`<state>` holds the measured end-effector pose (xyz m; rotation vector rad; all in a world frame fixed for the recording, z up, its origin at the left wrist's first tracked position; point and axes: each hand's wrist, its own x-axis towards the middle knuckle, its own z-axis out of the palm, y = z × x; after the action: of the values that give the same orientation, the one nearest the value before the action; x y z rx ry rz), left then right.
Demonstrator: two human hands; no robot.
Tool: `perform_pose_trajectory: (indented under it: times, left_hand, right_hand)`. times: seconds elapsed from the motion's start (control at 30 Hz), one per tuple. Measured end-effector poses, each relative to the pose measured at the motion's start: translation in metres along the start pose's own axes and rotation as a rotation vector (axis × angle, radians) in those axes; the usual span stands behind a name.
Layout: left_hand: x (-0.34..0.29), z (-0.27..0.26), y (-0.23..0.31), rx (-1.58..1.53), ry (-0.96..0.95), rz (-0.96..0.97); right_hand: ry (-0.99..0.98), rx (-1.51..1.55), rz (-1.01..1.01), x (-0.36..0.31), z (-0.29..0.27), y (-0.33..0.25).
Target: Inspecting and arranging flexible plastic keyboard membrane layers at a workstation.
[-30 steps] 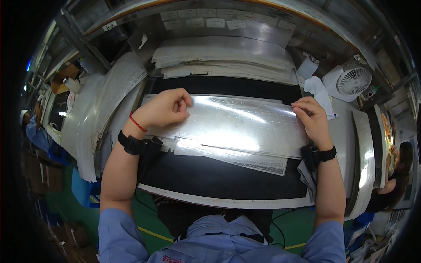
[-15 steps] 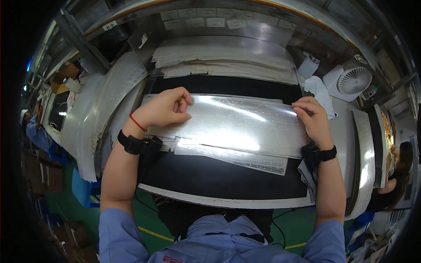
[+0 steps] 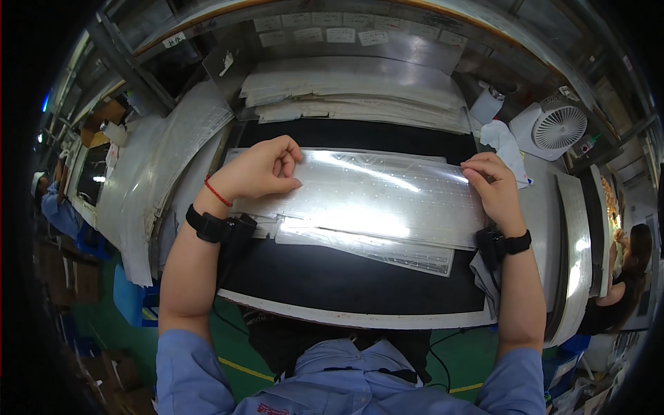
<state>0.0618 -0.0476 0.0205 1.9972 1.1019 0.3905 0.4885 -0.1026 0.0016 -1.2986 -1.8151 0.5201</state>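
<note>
Near the far right corner of the table (image 3: 360,320) I see a white fan (image 3: 555,130), with a bottle (image 3: 486,105) and a white cloth (image 3: 503,142) to its left. Paper labels (image 3: 340,35) dot the panel (image 3: 432,54) behind the far edge. Past the left edge I make out a person in blue (image 3: 63,218); past the right, a person in black (image 3: 612,317).

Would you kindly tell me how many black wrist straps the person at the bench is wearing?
2: one strap on the wrist of the left hand, another strap on that of the right hand. None seems hidden.
</note>
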Motion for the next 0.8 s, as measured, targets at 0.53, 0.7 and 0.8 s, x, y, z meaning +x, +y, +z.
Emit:
perform_pose_trajectory:
  times: [0.53, 0.7, 0.8]
  left_hand:
    - [-0.004, 0.0, -0.006, -0.224, 0.077, -0.057]
    - [-0.003, -0.006, -0.014, -0.337, 0.092, -0.138]
    - [-0.005, -0.009, -0.01, -0.368, 0.076, -0.112]
  right_hand:
    - [-0.005, -0.011, 0.003, 0.0, -0.001, -0.002]
    - [-0.02, -0.013, 0.005, 0.0, -0.001, -0.001]
    - [-0.014, -0.007, 0.016, -0.001, -0.001, -0.002]
